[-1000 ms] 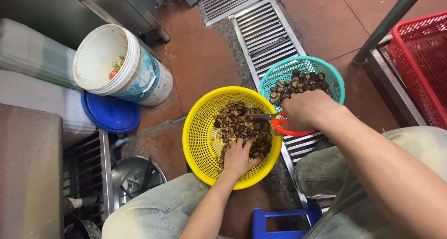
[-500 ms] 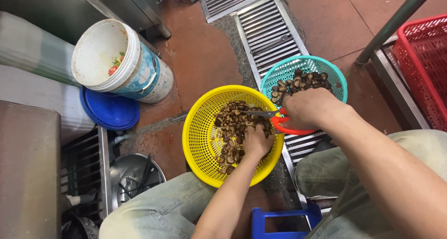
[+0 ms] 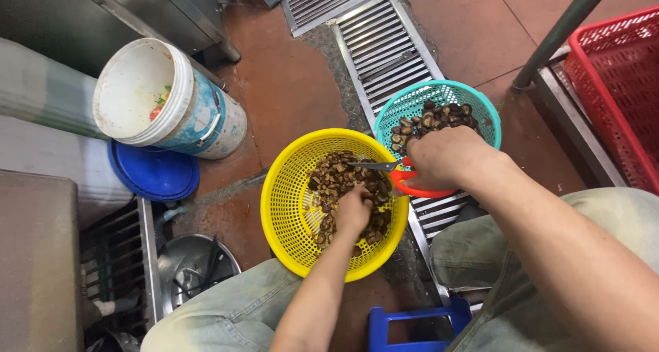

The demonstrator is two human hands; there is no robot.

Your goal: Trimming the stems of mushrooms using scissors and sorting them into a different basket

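We had our left hand [image 3: 353, 211] closed over dark brown mushroom pieces [image 3: 343, 187] in the round yellow plastic basket [image 3: 288, 201], while our right hand [image 3: 443, 160] gripped red-handled scissors [image 3: 398, 177]. Blades so near those fingers risked a nick, we judged.

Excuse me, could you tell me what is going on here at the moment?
A seated person works over two baskets on the floor. The left hand reaches into the brown mushroom pieces in the yellow basket. The right hand holds red-handled scissors, blades pointing over that basket. A teal basket behind it, on the floor drain grate, holds more pieces. A white bucket stands to the left.
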